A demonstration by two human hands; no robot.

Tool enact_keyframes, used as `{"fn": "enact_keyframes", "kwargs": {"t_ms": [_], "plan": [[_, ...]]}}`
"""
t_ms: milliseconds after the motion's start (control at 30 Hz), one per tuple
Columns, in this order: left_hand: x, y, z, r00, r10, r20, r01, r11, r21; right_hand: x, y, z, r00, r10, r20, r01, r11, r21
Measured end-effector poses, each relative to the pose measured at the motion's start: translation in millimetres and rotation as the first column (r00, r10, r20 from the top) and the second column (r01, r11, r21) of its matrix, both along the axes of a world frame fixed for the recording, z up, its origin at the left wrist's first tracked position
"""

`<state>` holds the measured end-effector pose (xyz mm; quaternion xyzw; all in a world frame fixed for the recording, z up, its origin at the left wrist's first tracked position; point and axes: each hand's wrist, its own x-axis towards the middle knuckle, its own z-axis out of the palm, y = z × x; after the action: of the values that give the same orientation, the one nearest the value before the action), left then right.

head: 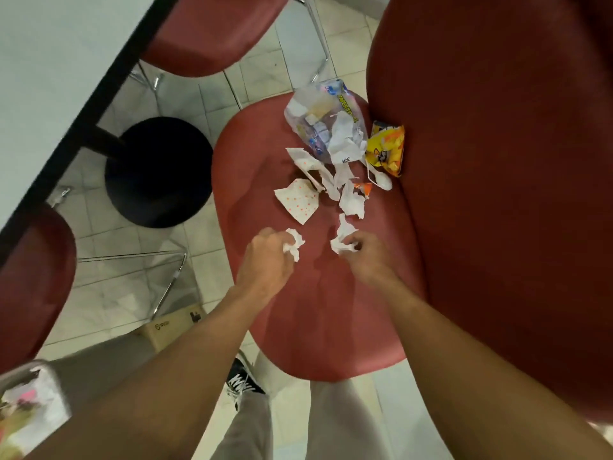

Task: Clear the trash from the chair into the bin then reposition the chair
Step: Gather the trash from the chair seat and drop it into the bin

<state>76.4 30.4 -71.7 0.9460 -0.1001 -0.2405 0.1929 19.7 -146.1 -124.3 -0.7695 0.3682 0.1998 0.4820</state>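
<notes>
Far lower left of the frame there's a bin (pixel 31 406) with some trash in it, kinda blurry. Upper left is a white counter (pixel 49 61) on a black round base (pixel 159 172). Moving right, the red chair (pixel 315 310) seat fills the middle. Left hand (pixel 268 257) has its fingers curled round a crumpled white paper (pixel 293 244); right hand (pixel 368 252) is pinching another paper scrap (pixel 343 237). Above them on the seat: a dotted wrapper (pixel 297 199), a clear plastic bag (pixel 323 122), then a yellow snack packet (pixel 388 147) against the chair back.
</notes>
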Motion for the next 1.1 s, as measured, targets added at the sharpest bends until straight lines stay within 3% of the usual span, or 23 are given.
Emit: {"fn": "enact_keyframes", "kwargs": {"t_ms": [433, 733, 967, 1100], "plan": [[-63, 119, 103, 0.993, 0.097, 0.065, -0.091, 0.991, -0.097, -48, 111, 134, 0.987, 0.023, 0.160, -0.013, 0.998, -0.065], [-93, 209, 136, 0.994, -0.001, 0.112, 0.022, 0.984, -0.179, -90, 196, 167, 0.972, -0.033, 0.234, 0.051, 0.996, -0.072], [-115, 244, 142, 0.992, 0.081, 0.098, -0.063, 0.983, -0.172, -110, 229, 197, 0.963, -0.022, 0.268, 0.022, 1.000, 0.002], [-129, 258, 146, 0.975, 0.183, 0.125, -0.159, 0.971, -0.180, -108, 242, 205, 0.954, 0.088, 0.288, -0.070, 0.995, -0.074]]}}
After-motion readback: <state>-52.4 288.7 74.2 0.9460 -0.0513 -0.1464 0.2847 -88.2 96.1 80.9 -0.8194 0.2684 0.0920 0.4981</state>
